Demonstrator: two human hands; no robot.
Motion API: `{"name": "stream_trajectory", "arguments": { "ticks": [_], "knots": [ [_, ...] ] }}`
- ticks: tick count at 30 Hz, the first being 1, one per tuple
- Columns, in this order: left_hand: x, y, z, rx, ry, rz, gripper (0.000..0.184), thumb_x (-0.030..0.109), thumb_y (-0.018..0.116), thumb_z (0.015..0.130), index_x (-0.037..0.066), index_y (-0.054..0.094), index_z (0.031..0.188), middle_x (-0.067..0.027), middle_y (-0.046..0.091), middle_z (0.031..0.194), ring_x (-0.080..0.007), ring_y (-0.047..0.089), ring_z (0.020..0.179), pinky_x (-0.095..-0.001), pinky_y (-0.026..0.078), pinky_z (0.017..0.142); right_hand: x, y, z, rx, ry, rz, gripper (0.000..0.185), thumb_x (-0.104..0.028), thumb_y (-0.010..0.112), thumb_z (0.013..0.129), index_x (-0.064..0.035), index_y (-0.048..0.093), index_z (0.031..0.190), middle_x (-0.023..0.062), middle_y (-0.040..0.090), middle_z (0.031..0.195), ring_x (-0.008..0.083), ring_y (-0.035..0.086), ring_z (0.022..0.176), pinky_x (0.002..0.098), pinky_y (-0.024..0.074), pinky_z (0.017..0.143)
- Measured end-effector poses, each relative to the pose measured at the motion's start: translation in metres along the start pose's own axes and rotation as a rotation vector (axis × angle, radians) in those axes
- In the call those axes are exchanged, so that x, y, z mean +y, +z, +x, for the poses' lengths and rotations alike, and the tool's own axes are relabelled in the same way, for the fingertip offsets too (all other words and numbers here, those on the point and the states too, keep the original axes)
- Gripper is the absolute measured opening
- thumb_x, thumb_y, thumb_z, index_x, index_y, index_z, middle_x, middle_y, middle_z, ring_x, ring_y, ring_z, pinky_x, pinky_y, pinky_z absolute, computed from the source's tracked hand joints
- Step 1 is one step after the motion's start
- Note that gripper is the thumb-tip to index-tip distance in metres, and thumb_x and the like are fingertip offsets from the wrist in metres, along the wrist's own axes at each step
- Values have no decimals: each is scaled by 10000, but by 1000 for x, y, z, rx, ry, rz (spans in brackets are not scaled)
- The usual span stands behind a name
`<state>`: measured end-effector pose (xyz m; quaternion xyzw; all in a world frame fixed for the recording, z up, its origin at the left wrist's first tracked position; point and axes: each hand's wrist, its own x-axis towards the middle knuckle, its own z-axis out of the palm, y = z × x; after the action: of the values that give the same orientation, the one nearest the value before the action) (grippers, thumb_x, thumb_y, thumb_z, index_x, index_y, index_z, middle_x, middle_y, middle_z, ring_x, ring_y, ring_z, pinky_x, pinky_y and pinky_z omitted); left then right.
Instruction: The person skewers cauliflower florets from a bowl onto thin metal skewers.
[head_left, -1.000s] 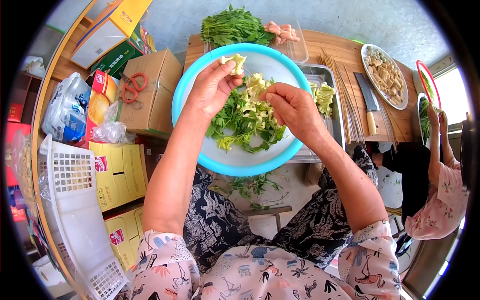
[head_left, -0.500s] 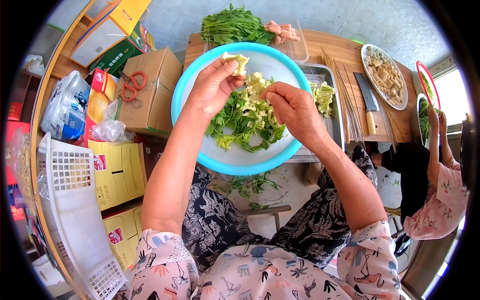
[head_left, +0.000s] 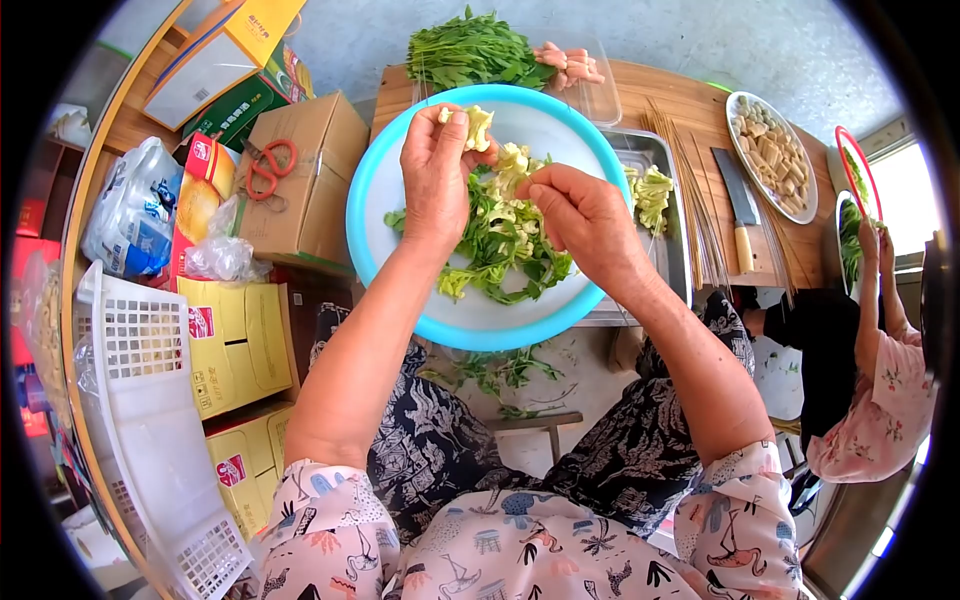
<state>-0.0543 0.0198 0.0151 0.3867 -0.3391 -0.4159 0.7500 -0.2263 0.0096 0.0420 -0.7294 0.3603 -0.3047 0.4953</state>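
Observation:
Above the blue-rimmed basin (head_left: 357,230), my left hand (head_left: 437,180) is closed on a pale cauliflower piece (head_left: 470,128). My right hand (head_left: 590,222) is pinched at the basin's right side, its fingertips near the florets; whatever it grips is too small to make out, though a thin skewer seems to run between the hands. Green leaves (head_left: 485,270) and pale florets (head_left: 515,225) lie in the basin. To its right, more cauliflower (head_left: 651,197) sits in a metal tray (head_left: 680,265).
Behind the basin are leafy greens (head_left: 475,52) and pink pieces (head_left: 570,65). Skewers (head_left: 690,190), a cleaver (head_left: 738,195) and an oval plate (head_left: 797,212) lie right. Cartons (head_left: 300,190) and red scissors (head_left: 268,170) are left. Another person's hands (head_left: 875,240) hold greens far right.
My left hand has turned more upright and shifted slightly right with the cauliflower piece, uncovering leaves at the basin's left. My right hand has barely moved.

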Motion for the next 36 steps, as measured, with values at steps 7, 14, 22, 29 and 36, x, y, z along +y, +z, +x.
{"name": "stream_trajectory", "arguments": {
  "ticks": [7,14,22,29,36],
  "knots": [
    [-1,-3,0,-31,-39,-69,121,179,522,963,59,515,975,-59,586,872,-128,549,745,-279,452,678,1,-1,0,1,-17,3,168,-136,535,909,-21,657,908,83,527,569,143,506,525,323,422,518],
    [-1,-3,0,-59,-44,-64,112,176,526,962,64,520,972,-46,582,871,-118,545,755,-273,446,686,-7,-10,2,-191,198,380,186,-132,506,935,-14,645,899,0,463,534,67,431,478,250,344,449],
    [0,1,-1,-86,-32,84,180,231,512,969,67,537,1039,-30,592,947,-115,556,880,-285,444,793,-12,-11,6,-148,135,347,184,-134,496,951,-30,640,904,-46,408,516,35,353,448,210,280,421],
    [15,-2,1,-250,-102,107,389,395,409,992,47,576,1033,-111,626,1054,-159,583,966,-336,441,889,-14,-15,7,-216,180,414,206,-166,493,960,-30,641,916,-50,397,507,34,337,434,209,259,413],
    [6,-4,2,-207,-76,233,310,341,479,979,52,589,953,-69,637,939,-126,585,852,-299,466,812,-14,-16,8,-223,211,405,188,-173,510,956,-31,632,944,-40,437,530,39,367,437,209,273,413]
  ]
}}
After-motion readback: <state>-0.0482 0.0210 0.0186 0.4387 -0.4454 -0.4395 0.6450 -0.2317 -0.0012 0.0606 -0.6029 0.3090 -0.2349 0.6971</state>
